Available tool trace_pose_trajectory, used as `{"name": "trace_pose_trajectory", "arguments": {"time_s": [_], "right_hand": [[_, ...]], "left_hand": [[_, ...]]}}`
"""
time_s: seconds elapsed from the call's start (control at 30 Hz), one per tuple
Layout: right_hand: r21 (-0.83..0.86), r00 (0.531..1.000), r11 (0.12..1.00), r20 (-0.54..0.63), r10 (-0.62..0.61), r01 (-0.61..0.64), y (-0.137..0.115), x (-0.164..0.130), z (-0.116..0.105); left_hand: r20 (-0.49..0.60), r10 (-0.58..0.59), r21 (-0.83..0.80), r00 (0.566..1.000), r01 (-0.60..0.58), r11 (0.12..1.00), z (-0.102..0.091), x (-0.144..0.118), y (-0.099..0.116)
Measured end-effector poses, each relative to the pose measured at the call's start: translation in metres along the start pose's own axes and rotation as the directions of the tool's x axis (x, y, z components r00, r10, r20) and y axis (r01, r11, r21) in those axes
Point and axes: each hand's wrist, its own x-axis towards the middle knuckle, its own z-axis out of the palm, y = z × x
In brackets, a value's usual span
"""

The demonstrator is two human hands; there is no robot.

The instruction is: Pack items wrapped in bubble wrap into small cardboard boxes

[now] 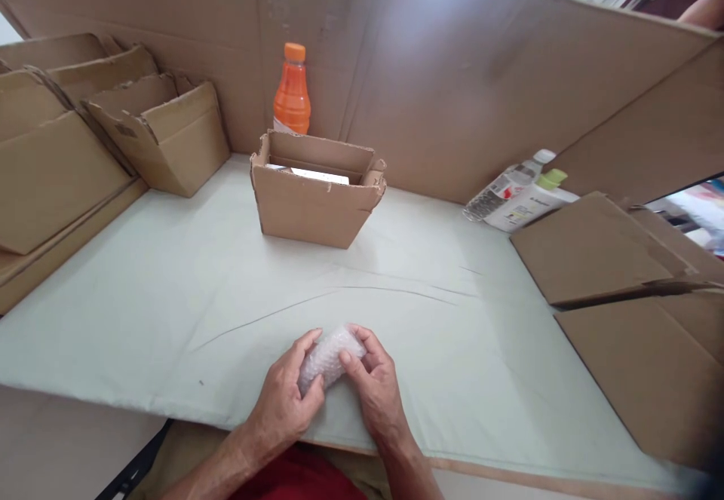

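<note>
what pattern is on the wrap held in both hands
Small raised bubbles cover the wrap, best seen in the head view.

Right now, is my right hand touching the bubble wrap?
Touching: the head view shows your right hand holding the bubble wrap, thumb laid over its surface.

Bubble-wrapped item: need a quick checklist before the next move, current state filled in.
1. Left hand on the bubble-wrapped item: ok, grips its lower-left end.
2. Right hand on it too: ok, holds the upper-right end.
3. What is inside the wrap identified: cannot tell, the wrap hides it.
4. Middle cardboard box upright and open on top: ok, with a white item showing inside.
5. Orange bottle upright: ok, behind that box.
6. Clear bottle upright: not ok, tilted over at the right of the table.
</note>
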Motion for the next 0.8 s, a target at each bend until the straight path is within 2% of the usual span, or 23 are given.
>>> {"name": "trace_pose_trajectory", "arguments": {"time_s": [0.17,0.33,0.43,0.53,0.67,0.73,0.8], "right_hand": [[-0.070,0.999,0.998,0.038,-0.009,0.011,0.000,0.000,0.002],[-0.227,0.992,0.966,0.025,-0.123,0.125,0.001,-0.007,0.004],[-0.285,0.976,0.934,0.020,-0.218,0.214,0.004,-0.015,0.004],[-0.340,0.947,0.887,0.038,-0.318,0.312,0.010,-0.023,0.004],[-0.414,0.872,0.780,0.079,-0.482,0.469,0.012,-0.030,0.008],[-0.427,0.840,0.737,0.112,-0.531,0.524,0.010,-0.031,0.009],[-0.418,0.826,0.724,0.136,-0.548,0.549,0.008,-0.032,0.009]], "left_hand": [[-0.019,-0.062,-0.023,0.998,0.062,0.998,-0.003,-0.006,0.000],[-0.043,-0.169,-0.155,0.985,0.160,0.975,-0.007,-0.008,-0.002],[-0.070,-0.196,-0.219,0.978,0.177,0.960,-0.008,-0.009,-0.003],[-0.112,-0.205,-0.214,0.972,0.178,0.960,-0.009,-0.010,-0.001],[-0.125,-0.232,-0.153,0.965,0.212,0.965,-0.013,-0.011,0.003],[-0.132,-0.235,-0.134,0.963,0.217,0.967,-0.014,-0.012,0.005],[-0.138,-0.230,-0.112,0.963,0.216,0.970,-0.014,-0.011,0.007]]}}
